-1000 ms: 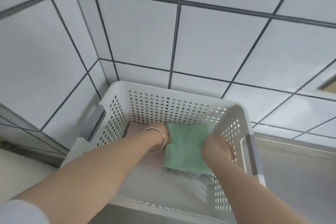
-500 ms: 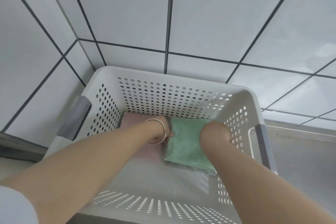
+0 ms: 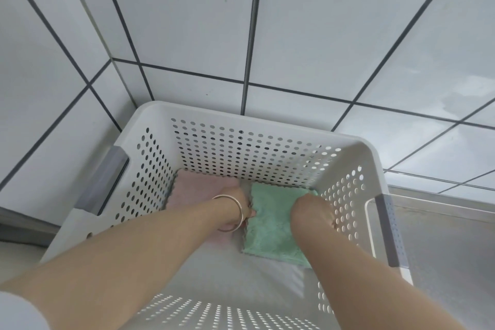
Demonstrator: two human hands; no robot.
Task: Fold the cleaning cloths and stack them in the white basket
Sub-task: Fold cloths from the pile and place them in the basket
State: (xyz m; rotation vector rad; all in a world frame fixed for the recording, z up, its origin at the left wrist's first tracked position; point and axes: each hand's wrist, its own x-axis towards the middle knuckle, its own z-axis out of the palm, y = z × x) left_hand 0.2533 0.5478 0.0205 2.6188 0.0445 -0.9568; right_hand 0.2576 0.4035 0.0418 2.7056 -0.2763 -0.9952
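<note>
Reaching down past the near perforated wall of the white basket (image 3: 267, 120), both forearms, a pale sleeve at the left elbow. Bare grey floor of the basket open between the arms, free room nearest the viewer. Further in, left hand (image 3: 235, 211), bangle (image 3: 233, 211) at the wrist, fingers curled at the scalloped left edge of the green cloth (image 3: 270, 225), seemingly pinching it where it meets the pink cloth (image 3: 198, 187). Right hand (image 3: 308, 211) bent down at the green cloth's right edge, close to the right wall; fingers hidden, so grip impossible to tell. Green cloth folded and flat, a darker layer peeking from under its near edge. Pink cloth folded just beside it, tucked into the far left corner against two walls. Grey handles (image 3: 107, 177) on both side rims. Beyond, tiled wall (image 3: 187, 21) with dark grout, meeting in a corner behind the basket; steel surface (image 3: 442, 236) to the right.
</note>
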